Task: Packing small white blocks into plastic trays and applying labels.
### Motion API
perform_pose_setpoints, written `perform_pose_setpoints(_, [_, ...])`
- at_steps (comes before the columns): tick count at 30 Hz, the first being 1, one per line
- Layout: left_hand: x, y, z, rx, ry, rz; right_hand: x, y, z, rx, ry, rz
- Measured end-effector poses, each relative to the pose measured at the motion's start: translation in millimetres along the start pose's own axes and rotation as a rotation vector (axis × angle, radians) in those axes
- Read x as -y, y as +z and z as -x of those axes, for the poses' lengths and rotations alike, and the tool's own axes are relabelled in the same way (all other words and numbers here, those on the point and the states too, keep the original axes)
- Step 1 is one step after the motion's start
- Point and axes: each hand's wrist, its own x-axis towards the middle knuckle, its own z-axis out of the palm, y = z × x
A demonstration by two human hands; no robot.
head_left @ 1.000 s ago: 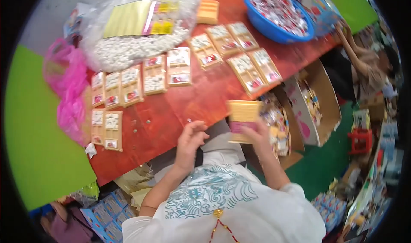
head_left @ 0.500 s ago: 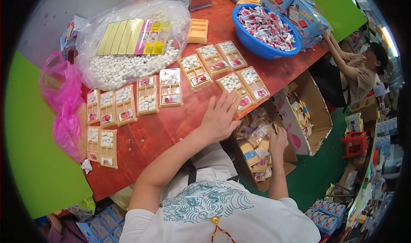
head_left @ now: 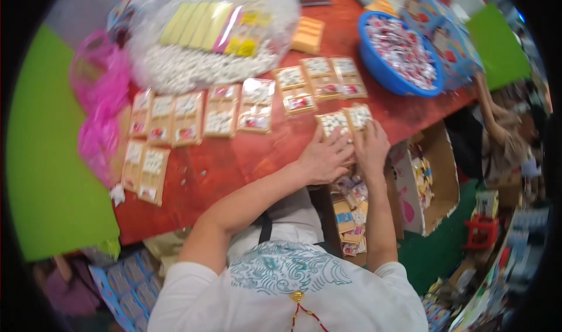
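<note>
Two hands work close together on the red desk (head_left: pixel 234 162), nearer to the person than the blue basin (head_left: pixel 380 71) and somewhat to the left of it. The left hand (head_left: pixel 324 159) has its fingers a little spread over the left tray (head_left: pixel 335 122); the right hand (head_left: pixel 371 150) lies with fingers rather close together over the right tray (head_left: pixel 359 115). Both hands touch these two trays, which stand side by side — but I cannot tell if the fingers pinch the edges, because the hands cover them.

In total I count twelve filled trays, each with white pieces. Besides the two under the hands, three stand together just to the left of the basin, five make a row farther left, and two more (head_left: pixel 144 171) are farthest left and nearer to the person. In most of them one small red packet can be seen.

The basin itself is one, full of red and white packets, too many for counting. To its left are one stack of orange trays (head_left: pixel 307 34), then one big clear bag (head_left: pixel 202 68) of white pieces with one yellow sheet (head_left: pixel 202 26) on top, and, farthest, one pink bag (head_left: pixel 105 121). On the person's side of the basin, below the desk, two open cartons (head_left: pixel 442 174) contain packed goods.
</note>
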Motion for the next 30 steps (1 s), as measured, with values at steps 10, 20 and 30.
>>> perform_pose_setpoints(10, [-2, -102, 145, 0.139, -0.134, 0.106, 118, -21, 68, 0.237, -0.227, -0.101])
perform_pose_setpoints(20, [31, -161, 237, 0.079, -0.361, 0.021, 222, -22, 70, 0.413, -0.445, -0.264])
perform_pose_setpoints(30, [38, -167, 239, -0.113, -0.594, 0.134, 230, -9, 68, 0.380, -0.566, -0.268])
